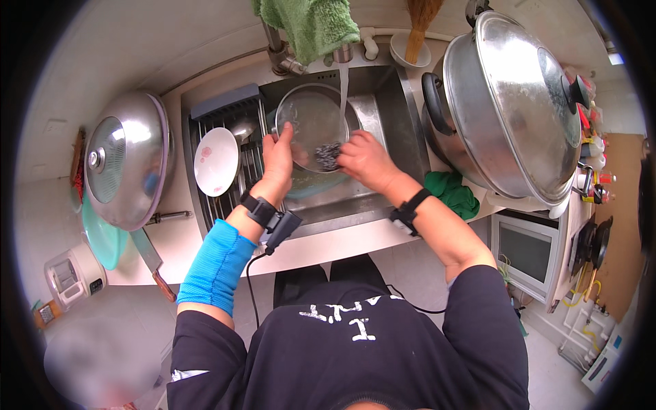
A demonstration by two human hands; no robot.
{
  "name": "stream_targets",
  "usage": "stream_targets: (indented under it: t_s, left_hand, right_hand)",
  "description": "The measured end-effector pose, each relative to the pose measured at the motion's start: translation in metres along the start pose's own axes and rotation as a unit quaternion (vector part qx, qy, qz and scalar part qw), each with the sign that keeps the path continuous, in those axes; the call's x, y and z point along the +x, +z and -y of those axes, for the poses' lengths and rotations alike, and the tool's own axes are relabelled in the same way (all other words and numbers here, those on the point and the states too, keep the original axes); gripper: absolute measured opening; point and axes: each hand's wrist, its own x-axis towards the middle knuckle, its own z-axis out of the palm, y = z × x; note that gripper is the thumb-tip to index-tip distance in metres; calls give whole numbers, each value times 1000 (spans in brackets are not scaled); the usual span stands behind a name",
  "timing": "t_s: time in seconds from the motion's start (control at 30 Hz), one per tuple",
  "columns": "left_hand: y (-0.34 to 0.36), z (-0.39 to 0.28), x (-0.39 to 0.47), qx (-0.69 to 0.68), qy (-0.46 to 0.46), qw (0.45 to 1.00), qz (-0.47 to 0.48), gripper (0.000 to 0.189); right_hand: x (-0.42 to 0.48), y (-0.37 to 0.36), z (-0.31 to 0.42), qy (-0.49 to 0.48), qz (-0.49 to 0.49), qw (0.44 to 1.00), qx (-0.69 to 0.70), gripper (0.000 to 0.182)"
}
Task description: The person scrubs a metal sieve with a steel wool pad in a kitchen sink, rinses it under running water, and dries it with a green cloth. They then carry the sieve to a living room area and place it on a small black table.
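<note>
My left hand (278,161) grips the left edge of a round dish (312,115) with a shiny metal rim, a lid or a shallow basin; which one I cannot tell. Between the fingers of my right hand (366,156) is a dark metal-wool scrubber (328,155), pressed to the dish's lower right part. Water (344,95) runs from the faucet (343,53) onto the dish's right side. Beneath the dish, a pale translucent basin (320,187) holding water stands in the stainless steel sink (397,110).
Left in the sink, a drain rack (225,105) carries a white flower-patterned bowl (216,161). A lidded wok (128,159) and a cleaver (148,251) lie on the left counter. A large lidded steel pot (512,107) and a green cloth (451,195) flank the right side. A green towel (312,25) covers the faucet.
</note>
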Motion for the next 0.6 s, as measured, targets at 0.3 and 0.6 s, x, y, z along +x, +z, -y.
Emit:
stream_targets:
  t_s: [0.3,0.6]
  left_hand:
    - [17,13,14,134,173,974,51,72]
    - [51,-19,-31,464,554,691,24,44]
  right_hand:
    - [-6,-17,8,357,-54,762,538,18]
    - [13,-12,2,394,-127,646,642,17]
